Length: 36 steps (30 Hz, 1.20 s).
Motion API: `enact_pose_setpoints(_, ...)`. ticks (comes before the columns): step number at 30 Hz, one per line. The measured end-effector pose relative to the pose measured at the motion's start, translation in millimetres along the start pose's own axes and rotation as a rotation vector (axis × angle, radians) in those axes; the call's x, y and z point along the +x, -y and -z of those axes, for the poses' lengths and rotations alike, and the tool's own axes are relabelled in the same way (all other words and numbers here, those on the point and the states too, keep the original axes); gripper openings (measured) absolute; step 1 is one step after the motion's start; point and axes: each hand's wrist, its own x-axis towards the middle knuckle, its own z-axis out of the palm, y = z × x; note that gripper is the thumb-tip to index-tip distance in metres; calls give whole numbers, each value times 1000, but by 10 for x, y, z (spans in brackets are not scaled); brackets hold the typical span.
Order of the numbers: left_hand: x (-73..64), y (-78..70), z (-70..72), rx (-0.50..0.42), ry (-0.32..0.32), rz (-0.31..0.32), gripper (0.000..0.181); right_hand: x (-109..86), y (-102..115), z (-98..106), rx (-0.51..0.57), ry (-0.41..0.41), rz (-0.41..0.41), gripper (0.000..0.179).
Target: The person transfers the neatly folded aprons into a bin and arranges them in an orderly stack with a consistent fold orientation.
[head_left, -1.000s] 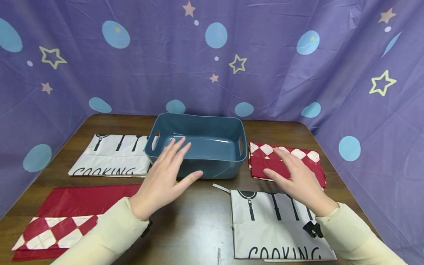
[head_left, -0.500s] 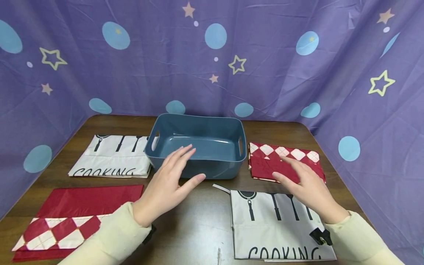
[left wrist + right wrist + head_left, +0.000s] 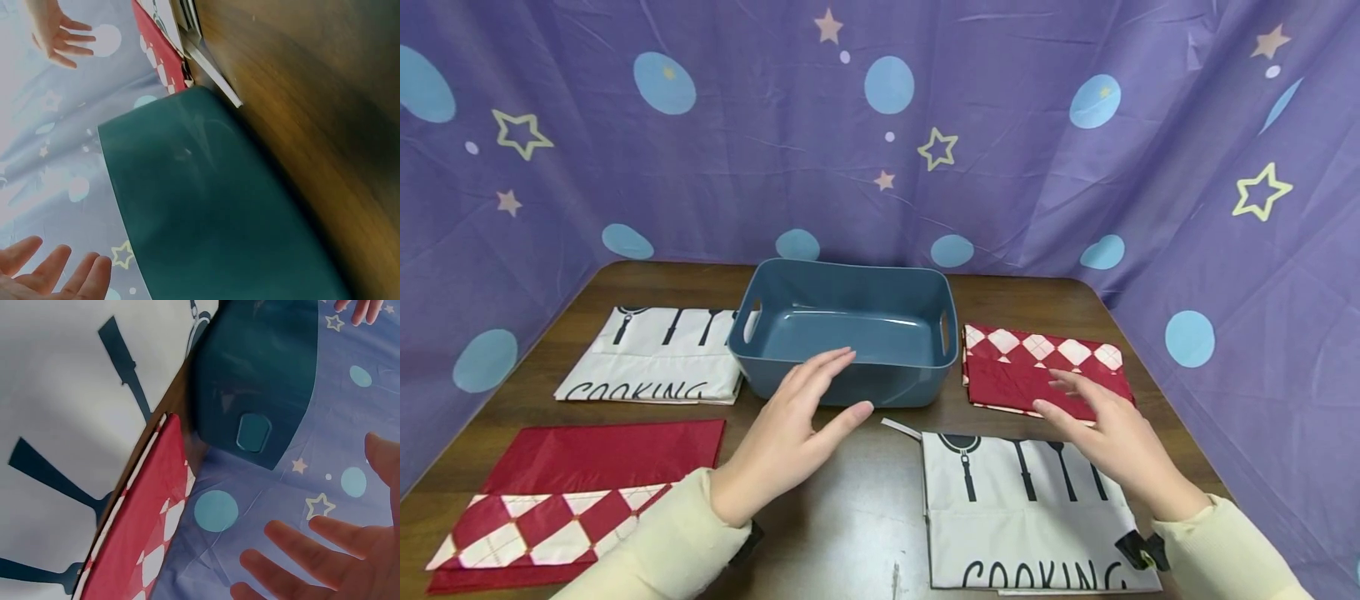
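Observation:
In the head view my left hand (image 3: 790, 442) hovers over the table in front of a blue-green plastic bin (image 3: 850, 383), holding nothing, its fingers extended and thumb apart. My right hand (image 3: 1120, 442), likewise holding nothing, hangs above a folded white cloth (image 3: 1000, 533) printed with utensils and "COOKING". Just beyond it lies a folded red cloth (image 3: 1015, 383) with a diamond band. Spread fingers of the right hand (image 3: 325, 562) show in the right wrist view. In the left wrist view, the left hand's fingers (image 3: 81, 278) are apart from the bin (image 3: 206, 200).
On the left lie another white "COOKING" cloth (image 3: 655, 358), close against the bin, and a larger red cloth (image 3: 602, 458) with diamonds. A white strap (image 3: 900, 428) sticks out from the right white cloth. A purple curtain (image 3: 880, 208) with stars surrounds the wooden table (image 3: 842, 508).
Both hands have drawn back toward the person and slightly to the right. The left fingers no longer overlap the bin's interior. The bin and cloths have stayed in place.

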Motion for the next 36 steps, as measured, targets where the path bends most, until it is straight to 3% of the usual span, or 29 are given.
enact_pose_setpoints(19, -56, -18, -265, -174, 0, -33, 48, -60, -82, -118, -8, 2, -20, 55)
enact_pose_setpoints(32, -89, -52, -422, -288, 160, 155, 45, -129, -179, -206, -6, -6, -53, 45)
enact_pose_setpoints(36, -85, -67, -472, -333, 182, 179, 43, -162, -205, -215, -4, 20, -83, 45)
